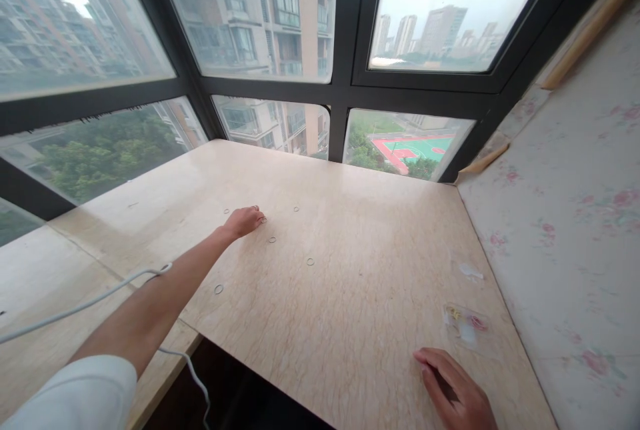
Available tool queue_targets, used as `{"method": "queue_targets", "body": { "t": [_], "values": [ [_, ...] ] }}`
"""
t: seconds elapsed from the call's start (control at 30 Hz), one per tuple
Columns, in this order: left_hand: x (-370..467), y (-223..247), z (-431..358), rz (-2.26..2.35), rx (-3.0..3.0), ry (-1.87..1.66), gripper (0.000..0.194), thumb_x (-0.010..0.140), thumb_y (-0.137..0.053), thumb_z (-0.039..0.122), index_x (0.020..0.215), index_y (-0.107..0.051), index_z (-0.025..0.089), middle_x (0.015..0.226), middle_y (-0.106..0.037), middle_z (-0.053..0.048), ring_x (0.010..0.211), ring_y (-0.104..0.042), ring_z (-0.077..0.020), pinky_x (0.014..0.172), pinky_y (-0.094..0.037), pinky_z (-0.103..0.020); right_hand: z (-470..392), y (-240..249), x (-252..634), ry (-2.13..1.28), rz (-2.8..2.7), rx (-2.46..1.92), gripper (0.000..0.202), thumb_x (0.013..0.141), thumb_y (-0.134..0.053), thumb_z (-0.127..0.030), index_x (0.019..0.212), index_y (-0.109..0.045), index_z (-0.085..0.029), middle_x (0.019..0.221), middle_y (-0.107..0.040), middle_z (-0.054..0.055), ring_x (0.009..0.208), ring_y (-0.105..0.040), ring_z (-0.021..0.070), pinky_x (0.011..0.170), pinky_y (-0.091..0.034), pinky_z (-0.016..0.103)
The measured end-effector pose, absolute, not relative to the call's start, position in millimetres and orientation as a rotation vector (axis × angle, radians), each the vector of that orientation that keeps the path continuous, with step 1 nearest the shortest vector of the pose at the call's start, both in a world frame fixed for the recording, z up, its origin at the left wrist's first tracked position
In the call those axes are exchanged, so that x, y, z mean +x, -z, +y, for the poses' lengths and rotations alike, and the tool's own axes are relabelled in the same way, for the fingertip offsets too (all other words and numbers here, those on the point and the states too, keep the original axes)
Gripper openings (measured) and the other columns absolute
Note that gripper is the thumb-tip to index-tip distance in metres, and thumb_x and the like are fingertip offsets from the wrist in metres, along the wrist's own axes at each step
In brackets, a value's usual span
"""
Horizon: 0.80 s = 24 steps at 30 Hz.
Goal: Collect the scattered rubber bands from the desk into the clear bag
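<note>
My left hand (245, 222) reaches far across the marble-patterned countertop (350, 330), its fingers closed on a small thin ring (264, 220) at the surface. Similar rings lie scattered around it: one ring (273, 240) just in front, another (296, 209) to the right, and one (227, 211) beside the wrist. Nearer to me are a ring (310, 261) and a larger-looking ring (219, 289). My right hand (457, 387) rests near the front right, fingers loosely curled against the thumb, with nothing visible in them.
A clear plastic bag (470, 330) holding small yellow and pink items lies by the floral wall (565, 250); a whitish scrap (471, 272) sits behind it. One white cable (100, 298) crosses at my left forearm. Dark-framed windows (340, 123) border the back and left.
</note>
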<state>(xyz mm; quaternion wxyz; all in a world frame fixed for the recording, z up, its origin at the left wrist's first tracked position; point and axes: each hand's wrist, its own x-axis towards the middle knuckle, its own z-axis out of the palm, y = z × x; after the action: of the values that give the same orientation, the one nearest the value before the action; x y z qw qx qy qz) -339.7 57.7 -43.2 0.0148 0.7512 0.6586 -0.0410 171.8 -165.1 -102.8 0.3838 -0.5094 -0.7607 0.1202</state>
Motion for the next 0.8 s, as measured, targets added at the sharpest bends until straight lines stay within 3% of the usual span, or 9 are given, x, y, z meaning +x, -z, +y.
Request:
{"method": "queue_targets", "body": {
  "t": [0.23, 0.47, 0.67, 0.8],
  "values": [
    [-335.6, 38.0, 56.1, 2.048, 2.377, 0.113, 0.028, 0.087, -0.045, 0.028, 0.076, -0.069, 0.018, 0.094, -0.067, -0.009, 0.080, -0.063, -0.0219, 0.066, -0.043, -0.029, -164.6, 100.2, 169.8, -0.300, -1.931, -1.284, 0.019, 0.088, -0.054, -0.032, 0.089, -0.069, -0.022, 0.087, -0.072, 0.005, 0.078, -0.070, 0.0170, 0.072, -0.058, 0.022],
    [-319.6, 22.2, 53.4, 2.093, 2.350, -0.231, 0.031, 0.087, -0.040, 0.026, 0.093, -0.069, 0.017, 0.098, -0.069, -0.007, 0.084, -0.064, -0.0197, 0.072, -0.046, -0.027, -164.8, 101.6, 168.0, -0.338, -1.905, -1.315, 0.021, 0.089, -0.052, -0.033, 0.087, -0.069, -0.022, 0.086, -0.071, 0.006, 0.078, -0.069, 0.0170, 0.070, -0.057, 0.022],
    [-263.0, 2.4, 44.1, 1.782, 2.149, -0.693, 0.028, 0.084, -0.049, 0.033, 0.087, -0.070, 0.014, 0.082, -0.071, -0.005, 0.063, -0.062, -0.0144, 0.063, -0.048, -0.025, -165.2, 93.9, 163.0, -0.436, -1.871, -1.344, 0.022, 0.090, -0.049, -0.033, 0.086, -0.068, -0.022, 0.086, -0.071, 0.007, 0.080, -0.068, 0.0187, 0.071, -0.056, 0.026],
    [-199.0, -6.5, 27.2, 1.541, 2.135, -0.794, 0.027, 0.084, -0.053, 0.035, 0.088, -0.070, 0.015, 0.077, -0.069, -0.004, 0.060, -0.060, -0.0125, 0.058, -0.047, -0.023, -167.0, 85.7, 158.8, -0.504, -1.839, -1.380, 0.022, 0.091, -0.046, -0.029, 0.087, -0.067, -0.022, 0.086, -0.069, 0.007, 0.081, -0.067, 0.0194, 0.073, -0.055, 0.029]
  ]
}}
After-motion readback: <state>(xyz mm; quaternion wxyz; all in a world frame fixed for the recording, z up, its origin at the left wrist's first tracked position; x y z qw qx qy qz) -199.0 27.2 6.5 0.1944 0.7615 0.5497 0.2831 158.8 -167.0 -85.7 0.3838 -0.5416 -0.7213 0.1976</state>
